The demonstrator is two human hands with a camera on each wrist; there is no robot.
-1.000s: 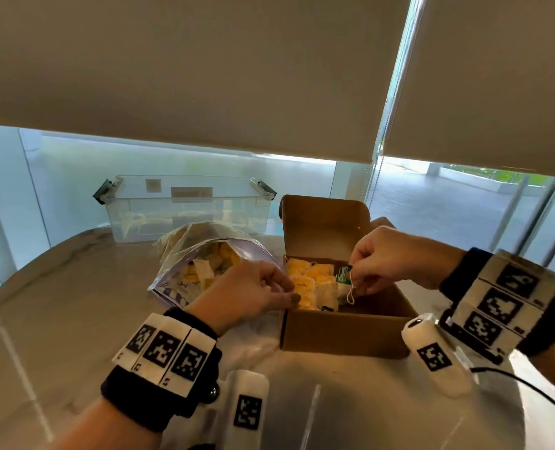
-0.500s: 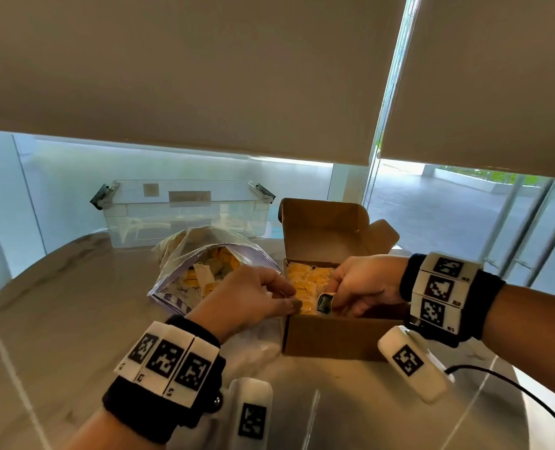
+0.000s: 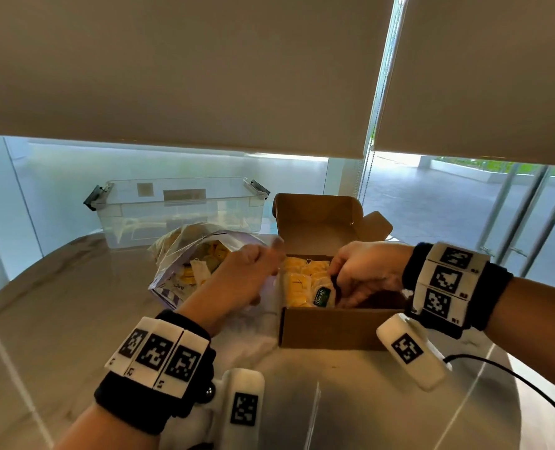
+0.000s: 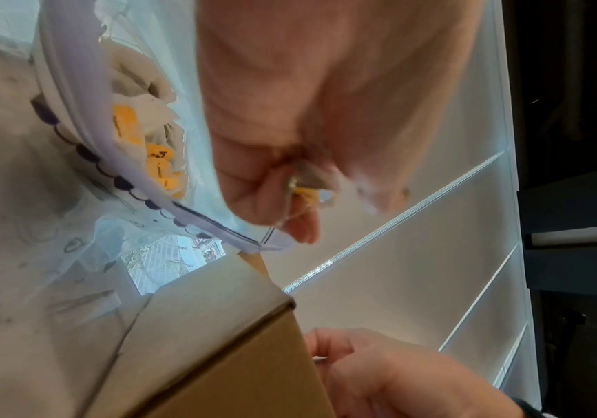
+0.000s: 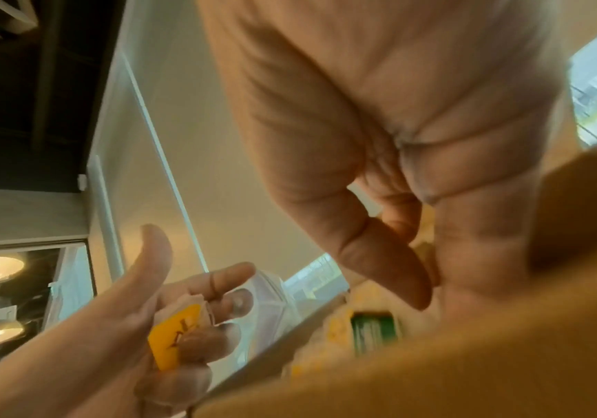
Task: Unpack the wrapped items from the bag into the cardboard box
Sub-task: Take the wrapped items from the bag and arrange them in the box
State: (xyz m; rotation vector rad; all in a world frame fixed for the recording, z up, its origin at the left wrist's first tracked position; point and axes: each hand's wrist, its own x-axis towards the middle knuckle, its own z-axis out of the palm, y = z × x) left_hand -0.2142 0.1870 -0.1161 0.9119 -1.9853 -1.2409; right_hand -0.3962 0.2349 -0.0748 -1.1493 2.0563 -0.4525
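At centre frame, the left hand (image 3: 240, 280) is pinching a yellow-tagged tea bag (image 5: 175, 343) beside the zip bag (image 3: 185, 264), while the right hand (image 3: 363, 274), fingers curled, is pressing a green-labelled sachet (image 3: 322, 296) among yellow ones inside the open cardboard box (image 3: 334, 329).

Cardboard box (image 3: 331, 326), matt brown corrugated board; bag (image 3: 185, 254), thin glossy clear plastic, crinkled; wrapped items (image 3: 297, 282), clear film over yellow paper tags; storage tub (image 3: 178, 216), rigid clear plastic; worktop (image 3: 75, 303), smooth, glossy, marble-look
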